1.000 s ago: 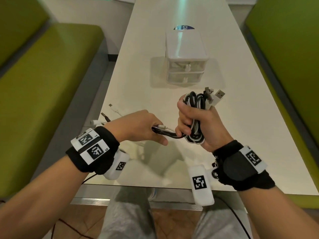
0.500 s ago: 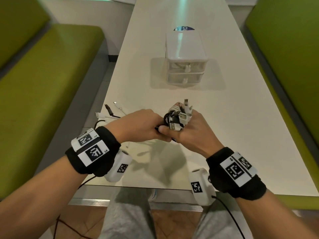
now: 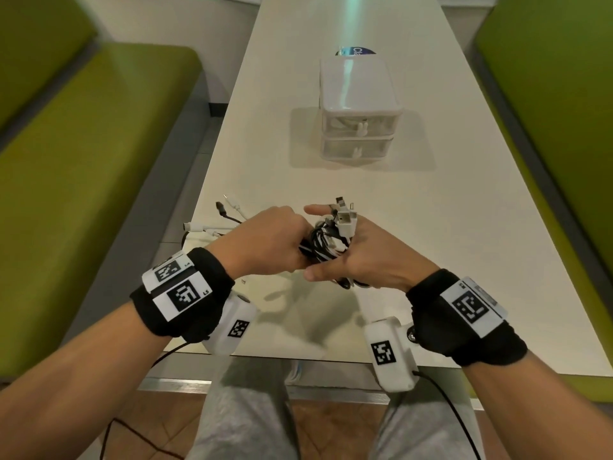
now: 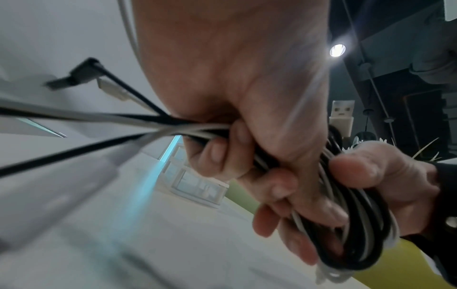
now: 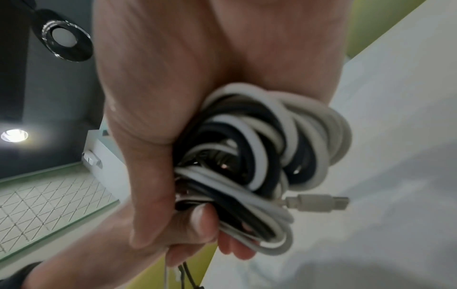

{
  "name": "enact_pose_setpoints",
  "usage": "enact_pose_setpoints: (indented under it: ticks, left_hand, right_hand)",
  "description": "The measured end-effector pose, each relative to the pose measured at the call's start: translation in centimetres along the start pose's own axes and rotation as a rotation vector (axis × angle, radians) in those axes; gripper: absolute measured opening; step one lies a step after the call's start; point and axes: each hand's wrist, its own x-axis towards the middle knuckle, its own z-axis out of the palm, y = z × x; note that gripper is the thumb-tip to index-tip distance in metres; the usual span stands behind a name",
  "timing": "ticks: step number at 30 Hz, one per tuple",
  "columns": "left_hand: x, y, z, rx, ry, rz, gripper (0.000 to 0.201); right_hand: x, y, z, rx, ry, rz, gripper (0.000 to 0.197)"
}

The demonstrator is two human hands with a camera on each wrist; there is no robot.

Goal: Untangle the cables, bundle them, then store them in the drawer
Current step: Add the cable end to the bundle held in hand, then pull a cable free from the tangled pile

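Both hands are up over the near end of the long white bench (image 3: 414, 207), and the right hand (image 3: 368, 260) has its fingers wrapped round the coiled bundle of black and white cables (image 3: 326, 242). The left hand (image 3: 265, 240) grips the loose strands running out of it, plug ends (image 3: 219, 217) trailing left. The small white two-drawer box (image 3: 358, 107) sits farther back, both drawers closed.

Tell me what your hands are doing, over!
Left hand grips the loose cable ends. Right hand holds the coiled cables above the table. Drawers shut, path clear.
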Motion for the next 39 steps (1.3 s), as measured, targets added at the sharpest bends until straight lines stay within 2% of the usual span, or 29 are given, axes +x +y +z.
enact_pose_setpoints:
  ticks: [4, 6, 9, 14, 16, 18, 24, 26, 29, 30, 33, 36, 39]
  left_hand:
    - [0.2, 0.1, 0.0, -0.055, -0.002, -0.067, 0.024]
    - [0.3, 0.4, -0.2, 0.02, 0.019, -0.066, 0.018]
    - [0.8, 0.6, -0.3, 0.249, 0.085, -0.045, 0.031]
    - [0.8, 0.7, -0.8, 0.522, 0.131, 0.0, 0.039]
    - [0.8, 1.1, -1.3, 0.553, 0.093, 0.053, 0.027]
    - [0.6, 1.4, -1.7, 0.564, 0.053, 0.049, 0.017]
    - [0.8, 1.3, -0.8, 0.557, 0.076, 0.004, 0.01]
    - [0.9, 1.5, -0.8, 0.56, 0.071, -0.024, 0.013]
    - [0.9, 1.6, -0.9, 0.585, 0.068, -0.05, 0.029]
    - [0.8, 1.6, -1.0, 0.585, 0.06, -0.06, 0.035]
    - [0.7, 1.7, -1.3, 0.563, 0.056, -0.08, 0.04]
    - [0.8, 1.3, -1.3, 0.577, 0.077, -0.087, 0.034]
    - [0.9, 0.9, -1.1, 0.494, 0.092, -0.099, 0.025]
  right_hand:
    - [0.3, 0.2, 0.5, -0.064, 0.003, 0.026, 0.096]
    - [0.3, 0.6, 0.8, -0.09, 0.013, 0.017, 0.091]
    - [0.6, 1.1, 1.0, -0.126, 0.055, -0.033, 0.07]
    - [0.9, 1.6, 1.8, -0.207, 0.129, -0.059, 0.061]
    - [1.2, 1.7, 1.9, -0.277, 0.129, -0.066, 0.056]
    - [1.6, 1.8, 1.7, -0.345, 0.13, -0.077, 0.053]
    - [1.6, 1.8, 1.4, -0.505, 0.102, -0.107, 0.043]
    - [1.8, 1.9, 1.3, -0.56, 0.113, -0.125, 0.039]
    - [2.2, 1.9, 1.1, -0.773, 0.137, -0.142, 0.037]
    - [2.1, 1.7, 1.2, -0.772, 0.138, -0.136, 0.037]
    - [1.8, 1.2, 1.2, -0.537, 0.108, -0.08, 0.042]
    - [1.8, 1.2, 1.4, -0.385, 0.114, -0.063, 0.043]
    - [1.8, 1.2, 1.2, -0.065, 0.096, -0.001, 0.031]
